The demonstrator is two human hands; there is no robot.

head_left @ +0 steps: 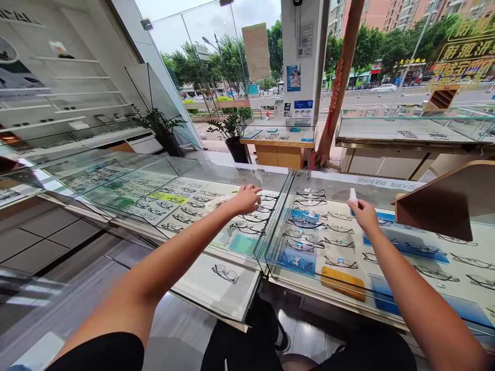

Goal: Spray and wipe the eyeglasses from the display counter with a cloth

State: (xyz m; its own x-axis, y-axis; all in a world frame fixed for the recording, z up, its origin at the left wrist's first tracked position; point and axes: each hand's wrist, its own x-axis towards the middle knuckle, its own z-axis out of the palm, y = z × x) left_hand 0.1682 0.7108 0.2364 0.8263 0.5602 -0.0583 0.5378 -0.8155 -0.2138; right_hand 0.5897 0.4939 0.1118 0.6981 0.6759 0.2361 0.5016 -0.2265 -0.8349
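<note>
My left hand (247, 198) reaches out over the glass top of the display counter (216, 172), fingers curled down on the glass; a pale cloth (216, 203) seems to lie under or just behind it. My right hand (362, 214) is closed round a small white spray bottle (352, 196), held upright above the right glass case. Under the glass lie rows of eyeglass frames (305, 226) on white and blue trays. One pair of glasses (225, 272) rests alone on the lower pulled-out shelf.
A wooden display stand (441, 206) sits at the right on the counter. A yellow-brown case (343, 282) lies inside the right showcase. More glass counters (413, 129), potted plants (232, 131) and a red pillar (342, 77) stand by the window. My legs are below the counter.
</note>
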